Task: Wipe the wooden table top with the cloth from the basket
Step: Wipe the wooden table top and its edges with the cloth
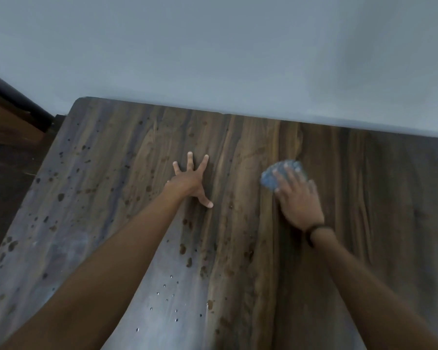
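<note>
The wooden table top fills the lower view, streaked brown and grey, with many small dark spots and water drops on its left and middle. My right hand presses a bunched blue cloth flat on the wood right of centre; its fingers cover most of the cloth and look blurred. My left hand rests palm down on the table with fingers spread, holding nothing. No basket is in view.
A plain grey wall runs along the table's far edge. Past the table's left edge lie a dark floor and a piece of brown wooden furniture. A dark band sits on my right wrist.
</note>
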`<state>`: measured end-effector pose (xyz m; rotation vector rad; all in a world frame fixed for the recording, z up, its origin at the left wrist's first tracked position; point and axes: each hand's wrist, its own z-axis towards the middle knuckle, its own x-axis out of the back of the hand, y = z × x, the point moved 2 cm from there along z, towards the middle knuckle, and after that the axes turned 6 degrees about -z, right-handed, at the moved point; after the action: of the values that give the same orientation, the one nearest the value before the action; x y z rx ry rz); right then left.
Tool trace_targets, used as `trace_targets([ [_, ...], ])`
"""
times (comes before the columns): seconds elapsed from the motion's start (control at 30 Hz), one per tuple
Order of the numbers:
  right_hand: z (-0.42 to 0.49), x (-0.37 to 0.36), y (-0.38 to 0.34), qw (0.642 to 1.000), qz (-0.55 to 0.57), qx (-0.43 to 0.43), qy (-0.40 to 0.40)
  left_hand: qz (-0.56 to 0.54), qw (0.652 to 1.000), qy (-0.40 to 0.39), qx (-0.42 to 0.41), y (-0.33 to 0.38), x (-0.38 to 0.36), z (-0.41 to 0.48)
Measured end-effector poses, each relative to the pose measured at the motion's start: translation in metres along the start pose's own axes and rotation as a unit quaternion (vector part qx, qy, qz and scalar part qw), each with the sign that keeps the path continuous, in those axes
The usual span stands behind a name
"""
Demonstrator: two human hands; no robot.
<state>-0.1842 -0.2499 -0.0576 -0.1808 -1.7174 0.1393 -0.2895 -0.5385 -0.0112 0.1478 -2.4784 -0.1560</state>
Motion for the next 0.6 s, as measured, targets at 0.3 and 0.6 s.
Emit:
trace_targets([
  [0.3, -0.043, -0.013, -0.028, 0.999, 0.002, 0.032, -0.017, -0.029, 0.999, 0.019, -0.016, -0.005, -0.007, -0.007],
  [0.6, -0.084, -0.025, -0.049, 1.0, 0.003, 0.022, -0.012, -0.052, 0.997, 0.012, -0.048, -0.019, -0.072, -0.045],
])
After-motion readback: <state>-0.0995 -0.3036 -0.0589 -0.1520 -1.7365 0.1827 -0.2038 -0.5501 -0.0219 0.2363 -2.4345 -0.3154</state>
